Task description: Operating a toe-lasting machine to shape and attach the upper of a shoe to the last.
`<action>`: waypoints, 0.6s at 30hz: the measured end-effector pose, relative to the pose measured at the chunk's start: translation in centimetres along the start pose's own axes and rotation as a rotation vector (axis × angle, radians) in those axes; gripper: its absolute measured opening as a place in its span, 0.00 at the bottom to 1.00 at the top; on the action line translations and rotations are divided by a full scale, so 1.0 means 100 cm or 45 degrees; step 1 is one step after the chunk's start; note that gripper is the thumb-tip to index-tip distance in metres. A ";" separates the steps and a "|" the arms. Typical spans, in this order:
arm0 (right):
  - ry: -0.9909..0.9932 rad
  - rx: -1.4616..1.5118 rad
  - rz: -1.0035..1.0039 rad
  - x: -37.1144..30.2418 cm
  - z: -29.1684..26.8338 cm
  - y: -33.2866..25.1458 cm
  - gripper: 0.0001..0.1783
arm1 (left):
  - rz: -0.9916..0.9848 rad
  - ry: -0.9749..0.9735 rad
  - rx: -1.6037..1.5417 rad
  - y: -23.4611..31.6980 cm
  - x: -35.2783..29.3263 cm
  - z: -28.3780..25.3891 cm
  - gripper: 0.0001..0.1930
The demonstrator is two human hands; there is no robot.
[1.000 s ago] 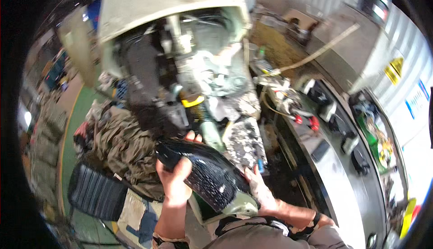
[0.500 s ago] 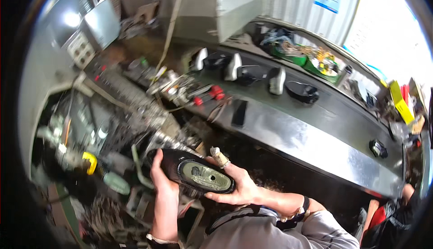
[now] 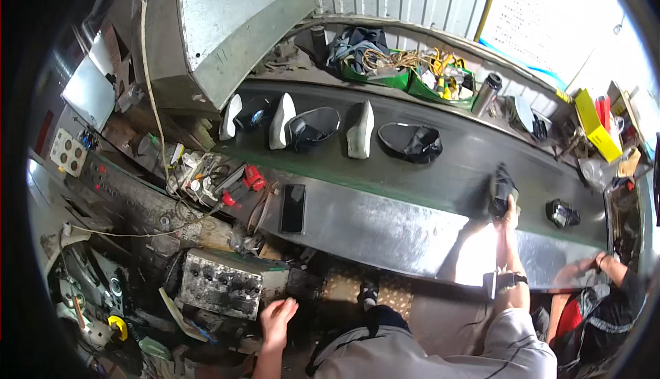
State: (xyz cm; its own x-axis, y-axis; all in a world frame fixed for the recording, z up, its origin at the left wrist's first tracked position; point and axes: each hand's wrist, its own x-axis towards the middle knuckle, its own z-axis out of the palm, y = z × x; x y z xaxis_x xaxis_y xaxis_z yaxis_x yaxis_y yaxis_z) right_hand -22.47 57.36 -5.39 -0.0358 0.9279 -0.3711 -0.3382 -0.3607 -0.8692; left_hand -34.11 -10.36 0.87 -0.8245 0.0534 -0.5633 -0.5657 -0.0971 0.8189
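A black shoe point(image 3: 504, 188) stands out against the dark surface point(image 3: 462, 149) right of centre in the frame, and we see the right hand point(image 3: 509, 213) closed on its near end. The shoe's long axis runs nearly up and down the frame, its far end blurred, leading away from that wrist. The left hand point(image 3: 277, 317), by contrast, hangs at lower centre, holding nothing, fingers loosely curled; from it the shoe lies well apart, toward the upper right. The two hands are wide of each other.

We find a small, crumpled, glossy black piece point(image 3: 564, 213) just right of the shoe. At upper centre, three pale, smooth, elongated soles point(image 3: 361, 130) stand on edge among limp black uppers point(image 3: 410, 143) with rounded openings.

Along the near side of the surface runs a shiny metal strip point(image 3: 385, 224), with a flat, dark phone point(image 3: 293, 208) at its left end and a red-handled tool point(image 3: 253, 178) beyond. Lower left, we note a scuffed, blotched metal block point(image 3: 220, 288). Green bins point(image 3: 377, 81) of tangled scraps and a cylindrical bottle point(image 3: 487, 94) line the upper edge; a co-worker's hand point(image 3: 576, 272) appears at lower right.
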 end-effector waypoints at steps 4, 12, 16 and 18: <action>0.143 0.241 0.027 0.047 0.033 0.064 0.51 | -0.195 0.448 0.163 -0.015 -0.014 -0.016 0.08; -0.097 -0.195 0.102 0.024 0.191 0.163 0.51 | 0.190 0.277 0.742 0.000 -0.007 -0.036 0.11; -0.196 0.239 0.537 0.026 0.218 0.155 0.64 | 0.238 0.156 0.744 0.015 0.018 -0.034 0.09; -0.449 0.351 0.599 0.016 0.215 0.149 0.47 | 0.303 0.050 0.716 0.023 0.040 -0.019 0.10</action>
State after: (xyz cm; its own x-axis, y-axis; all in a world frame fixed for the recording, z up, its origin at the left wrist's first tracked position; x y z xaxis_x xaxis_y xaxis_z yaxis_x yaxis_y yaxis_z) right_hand -47.77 55.50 -11.90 -0.5294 0.6692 -0.5215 -0.4384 -0.7420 -0.5071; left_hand -38.69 -12.29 0.30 -0.9342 0.0571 -0.3523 -0.2936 0.4383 0.8495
